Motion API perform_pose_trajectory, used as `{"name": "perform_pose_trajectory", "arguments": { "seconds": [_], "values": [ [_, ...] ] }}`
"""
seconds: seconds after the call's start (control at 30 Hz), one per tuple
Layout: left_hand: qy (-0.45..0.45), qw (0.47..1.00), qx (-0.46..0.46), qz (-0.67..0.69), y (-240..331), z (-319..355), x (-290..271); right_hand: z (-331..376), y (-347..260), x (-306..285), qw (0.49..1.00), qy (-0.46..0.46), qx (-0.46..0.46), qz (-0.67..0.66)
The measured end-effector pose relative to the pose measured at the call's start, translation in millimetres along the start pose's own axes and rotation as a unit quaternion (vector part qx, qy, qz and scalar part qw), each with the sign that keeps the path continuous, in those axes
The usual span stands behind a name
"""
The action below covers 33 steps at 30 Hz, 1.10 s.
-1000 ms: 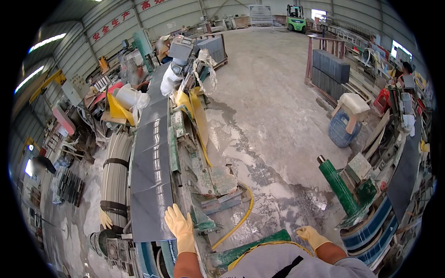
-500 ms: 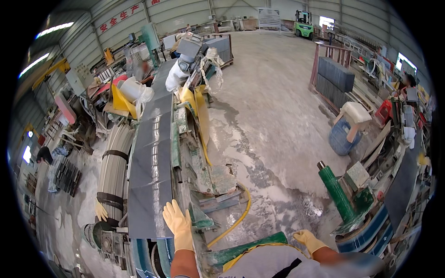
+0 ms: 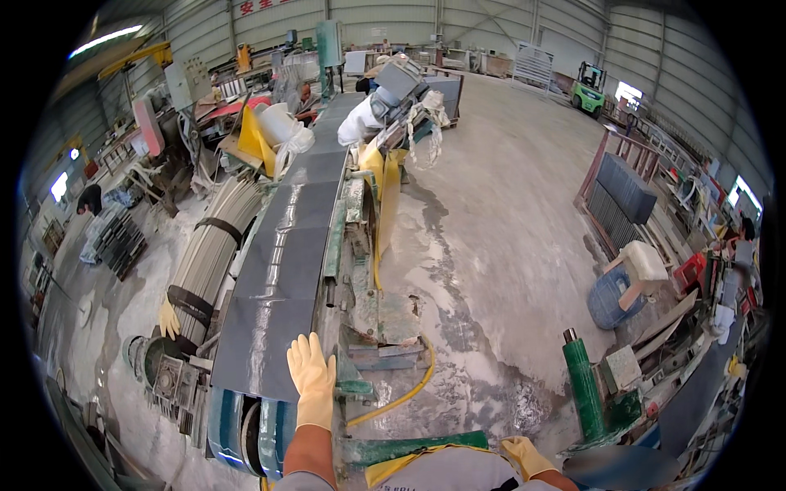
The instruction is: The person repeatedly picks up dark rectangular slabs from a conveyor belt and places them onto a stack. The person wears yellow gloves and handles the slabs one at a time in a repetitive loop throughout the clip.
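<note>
My left hand [image 3: 312, 381], in a pale yellow rubber glove, lies palm down with fingers stretched out at the right edge of a dark grey stone slab [image 3: 264, 348]. The slab is the nearest in a row of wet, shiny slabs running away from me along the machine bed. Beneath its near end sits a blue roller or belt [image 3: 227, 430]. Close to my apron [image 3: 454, 470], low on the right, my right hand [image 3: 525, 457] wears the same kind of glove. Its fingers are curled and partly hidden, so whatever they may hold does not show.
A bundle of pale strips [image 3: 214, 254] lies left of the slabs, with a yellow glove [image 3: 169, 319] hanging by it. A yellow hose [image 3: 409, 398] curves over the wet floor. To the right stand a green post [image 3: 582, 389] and a blue drum [image 3: 614, 299].
The view has swung, so the slabs now slant up to the right. My left hand stays open by the slab's edge. My right hand has drawn in closer to the apron.
</note>
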<state>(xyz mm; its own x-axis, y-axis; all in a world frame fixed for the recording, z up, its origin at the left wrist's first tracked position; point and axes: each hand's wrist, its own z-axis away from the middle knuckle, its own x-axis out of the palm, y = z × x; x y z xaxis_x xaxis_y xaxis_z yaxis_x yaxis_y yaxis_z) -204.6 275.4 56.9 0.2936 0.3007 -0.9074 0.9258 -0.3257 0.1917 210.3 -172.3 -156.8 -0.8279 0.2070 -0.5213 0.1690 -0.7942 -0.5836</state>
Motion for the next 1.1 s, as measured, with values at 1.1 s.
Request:
{"name": "perform_pose_trajectory", "arguments": {
  "seconds": [1.1],
  "values": [
    [0.016, 0.998, 0.058, 0.003, -66, -76, 29, -1, -34, 4, 0.998, 0.005, -0.034, -0.056]
  ]
}}
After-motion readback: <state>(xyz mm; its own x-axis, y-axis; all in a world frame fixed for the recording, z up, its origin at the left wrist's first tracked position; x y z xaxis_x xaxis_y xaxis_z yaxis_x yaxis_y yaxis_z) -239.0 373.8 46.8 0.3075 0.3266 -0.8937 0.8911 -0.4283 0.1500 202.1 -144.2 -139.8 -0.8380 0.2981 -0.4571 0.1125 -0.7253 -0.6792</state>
